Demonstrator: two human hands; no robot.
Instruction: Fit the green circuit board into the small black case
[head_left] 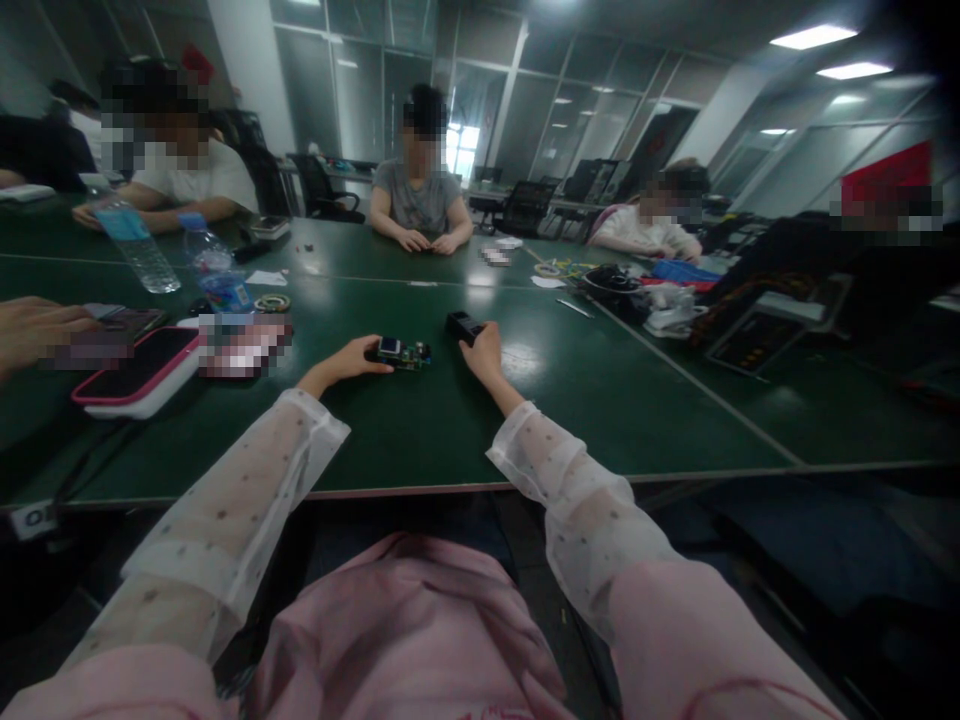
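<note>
A green circuit board with a small screen on its left part is gripped at its left end by my left hand. The thumb lies along the near side and the fingers along the far side. To the right, my right hand is closed around the near end of a black box-shaped case. Part of that case is hidden by the fingers. A gap of green table top separates the board from the case.
Left stand two water bottles, a tape roll, a pink-rimmed case and another person's hand. A pen, cables and plastic bags lie right. A person in grey sits opposite.
</note>
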